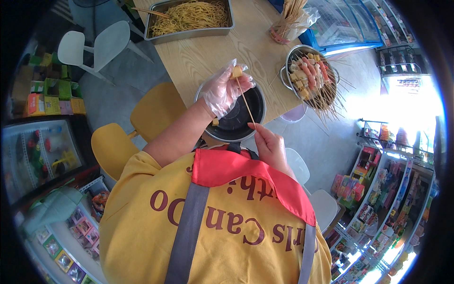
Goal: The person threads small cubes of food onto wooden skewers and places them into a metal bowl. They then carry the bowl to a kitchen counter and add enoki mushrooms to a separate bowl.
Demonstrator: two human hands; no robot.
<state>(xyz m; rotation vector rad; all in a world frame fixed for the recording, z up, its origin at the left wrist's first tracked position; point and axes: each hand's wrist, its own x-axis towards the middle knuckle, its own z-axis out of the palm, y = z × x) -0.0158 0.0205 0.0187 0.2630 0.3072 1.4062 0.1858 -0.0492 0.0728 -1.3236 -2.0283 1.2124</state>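
Note:
My left hand (221,90), in a clear plastic glove, holds a pale yellow food cube (237,72) between thumb and fingers. A thin wooden skewer (246,103) runs from that cube down to my right hand (269,145), which is bare and pinches its lower end. Both hands are over or beside a round metal bowl (263,106) with a dark inside. Another cube (215,122) lies at the bowl's left side, partly hidden by my left wrist. To the right, a two-handled metal pot (289,56) holds several skewers with sausages (309,72), cubes and whitish pieces.
A metal tray (191,34) of noodles (193,16) stands at the wooden table's (184,56) far left, chopsticks (152,13) across its rim. A container of bare skewers (280,35) is near a blue-framed freezer (340,25). Yellow chairs (156,110) stand left; stocked shelves (376,198) line the right.

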